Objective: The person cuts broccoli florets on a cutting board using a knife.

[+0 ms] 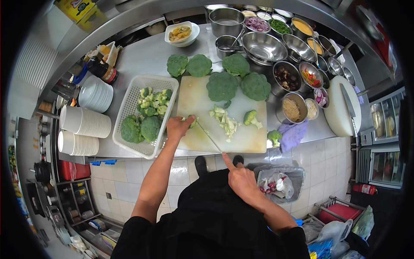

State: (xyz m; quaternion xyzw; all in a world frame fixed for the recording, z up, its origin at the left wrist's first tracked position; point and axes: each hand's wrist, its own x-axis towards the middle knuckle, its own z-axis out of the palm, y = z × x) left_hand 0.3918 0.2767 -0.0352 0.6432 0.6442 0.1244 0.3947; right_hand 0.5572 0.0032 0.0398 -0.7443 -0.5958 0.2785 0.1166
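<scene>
On the pale cutting board [194,93], my right hand [241,179] is closed round the handle of a knife [208,135], its blade pointing up and left. The blade tip lies near my left hand [179,128], whose fingers pinch a small broccoli piece [192,122] at the board's left edge. Cut broccoli stems [224,124] and one floret [252,119] lie on the board's right half. Whole broccoli heads [222,86] sit along its far side. Left of the board, a white perforated basket [122,110] holds cut florets [151,103] and larger pieces.
Stacked white bowls [84,122] stand left of the basket. Metal bowls [264,45] of ingredients fill the back right. A purple cloth [293,134] lies at the right front edge, and a second knife [347,101] rests on a round white board [334,108]. Below is a lined bin [297,183].
</scene>
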